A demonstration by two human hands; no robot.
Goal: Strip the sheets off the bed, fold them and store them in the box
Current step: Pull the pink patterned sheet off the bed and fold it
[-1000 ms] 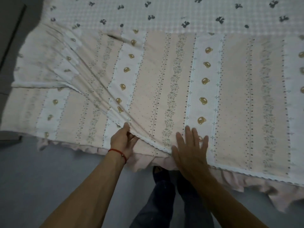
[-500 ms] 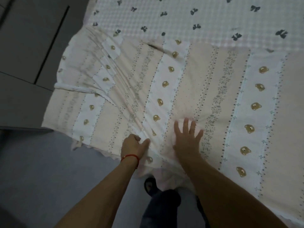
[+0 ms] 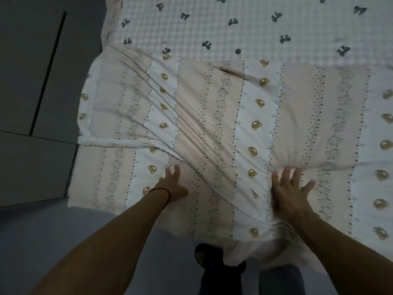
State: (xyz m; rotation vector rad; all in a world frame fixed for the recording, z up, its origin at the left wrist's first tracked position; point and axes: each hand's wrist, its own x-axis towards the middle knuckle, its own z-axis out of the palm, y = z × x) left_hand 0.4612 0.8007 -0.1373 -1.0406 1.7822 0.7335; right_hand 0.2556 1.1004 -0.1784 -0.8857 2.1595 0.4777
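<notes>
A pink and white striped sheet with small bear prints lies spread over the near part of the bed, folded over itself with diagonal creases on its left half. My left hand, a red string on its wrist, lies flat with straight fingers on the lower layer near the fold's edge. My right hand presses flat with spread fingers on the upper layer, which bunches around it. Beyond the sheet the bed shows a pink checked cover with dark bows. No box is in view.
Grey floor runs along the bed's near side. A dark cabinet or wall panel stands to the left of the bed. My legs and a dark shoe are at the bed's edge below the hanging sheet.
My left hand has let go of the sheet edge it pinched and now lies flat further left. My right hand has slid forward and right over the sheet. The view has shifted closer.
</notes>
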